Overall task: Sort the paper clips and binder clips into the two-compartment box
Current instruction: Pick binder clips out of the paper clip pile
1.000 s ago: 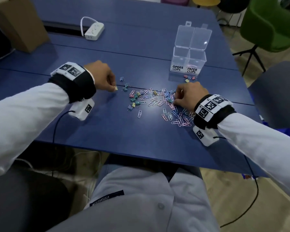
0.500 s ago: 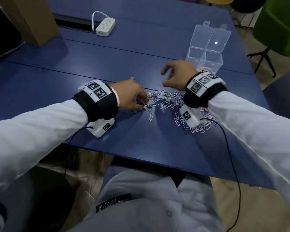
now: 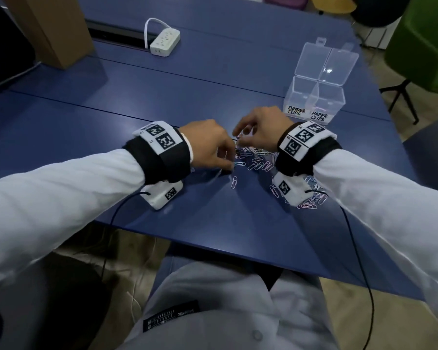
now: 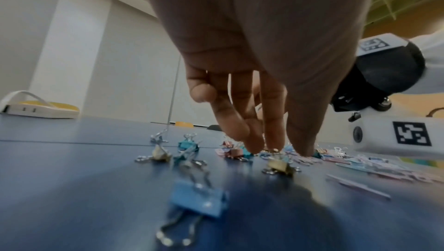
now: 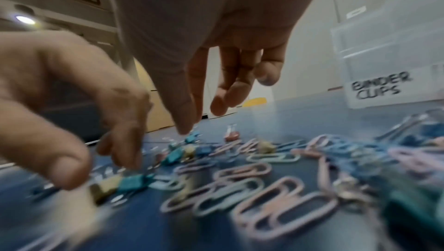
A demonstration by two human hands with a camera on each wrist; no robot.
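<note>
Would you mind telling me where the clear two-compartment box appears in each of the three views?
Head: clear two-compartment box upper right on the blue table, lid open, beyond the right hand.
Left wrist: not in it.
Right wrist: far right edge, "BINDER CLIPS" label showing.
Shared landmark: the "BINDER CLIPS" label.

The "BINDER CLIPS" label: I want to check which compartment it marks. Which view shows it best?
The head view: the BINDER CLIPS label reads sharply on the left compartment of the clear box, beside PAPER CLIPS. The right wrist view shows the label larger, but with the box cut off. The left wrist view misses it.
</note>
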